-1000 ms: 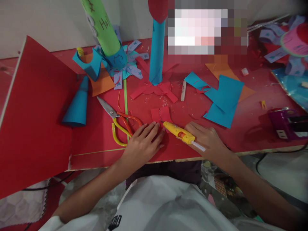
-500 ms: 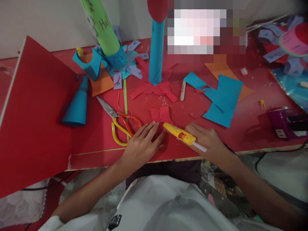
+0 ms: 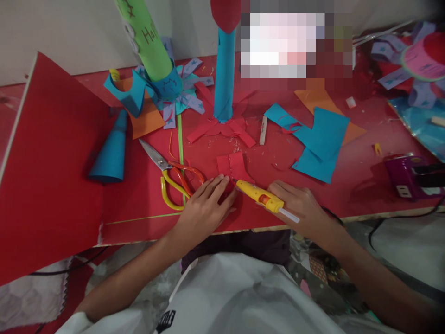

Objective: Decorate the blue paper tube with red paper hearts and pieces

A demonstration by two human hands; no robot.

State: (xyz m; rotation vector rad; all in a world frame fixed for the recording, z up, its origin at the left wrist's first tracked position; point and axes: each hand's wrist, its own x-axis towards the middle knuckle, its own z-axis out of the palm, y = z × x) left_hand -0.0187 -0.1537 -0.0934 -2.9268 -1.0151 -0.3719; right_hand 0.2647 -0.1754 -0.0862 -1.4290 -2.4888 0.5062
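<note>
My right hand (image 3: 295, 202) is wrapped round a yellow glue gun (image 3: 255, 192), with a clear glue stick (image 3: 289, 215) poking out of its back end. The gun's nozzle points left and meets a small red paper piece (image 3: 237, 162) on the table. A line of glue runs along the middle of that paper. Fingers stretched out, my left hand (image 3: 205, 202) lies flat and presses the paper's near part. Beside it on the left are scissors (image 3: 170, 174) with yellow and orange handles.
A blue paper tube (image 3: 224, 76) stands on a red flower-shaped base behind the paper. Left of it are a green tube (image 3: 153, 41) and a blue cone (image 3: 111, 153). Blue paper scraps (image 3: 323, 144), a marked stick (image 3: 263, 131) and a purple device (image 3: 412, 176) lie to the right.
The view has shifted very slightly. The glue gun's nozzle has moved a little toward me along the paper; my left hand stays in place.
</note>
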